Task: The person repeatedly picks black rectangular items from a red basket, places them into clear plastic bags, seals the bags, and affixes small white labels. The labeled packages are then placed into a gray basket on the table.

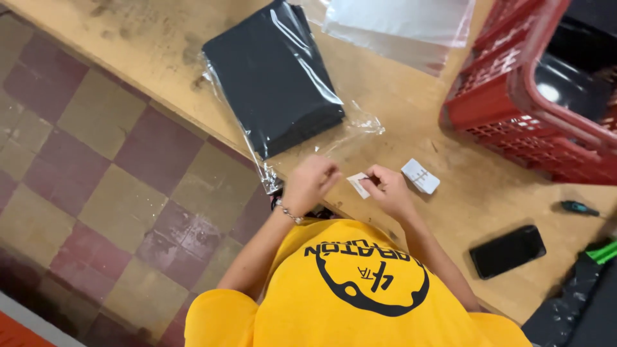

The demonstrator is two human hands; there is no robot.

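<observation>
A: Both hands meet on one small white label (pixel 358 184) a little below the middle of the frame. The right hand (pixel 387 188) has its fingers pressed together on the label's right edge, and the left hand (pixel 310 182) is curled just left of it, fingertips at its other edge. Whether the left fingers actually pinch it I cannot tell; they are bunched tight.

B: What is nearest the bottom of the frame?

A: A yellow shirt (pixel 347 289) with a black round print fills the lower middle. A thin bracelet (pixel 288 213) sits on the left wrist just above it.

B: And around the hands?

A: They hover over a worn wooden table (pixel 160 45). Just right of the right hand lies a second white label (pixel 420 176), flat, apart from the fingers. At lower right a black phone (pixel 507 250) lies face up, and a small dark tool with a teal handle (pixel 576 207) lies above it, near the right edge.

B: Farther up?

A: A black folded garment in a clear plastic bag (pixel 273 77) lies above the left hand, tilted, its open end trailing down toward the fingers. An empty clear bag (pixel 398 26) lies at the top middle. A red plastic crate (pixel 520 96) fills the upper right. A checkered tile floor (pixel 77 193) covers the left side.
</observation>
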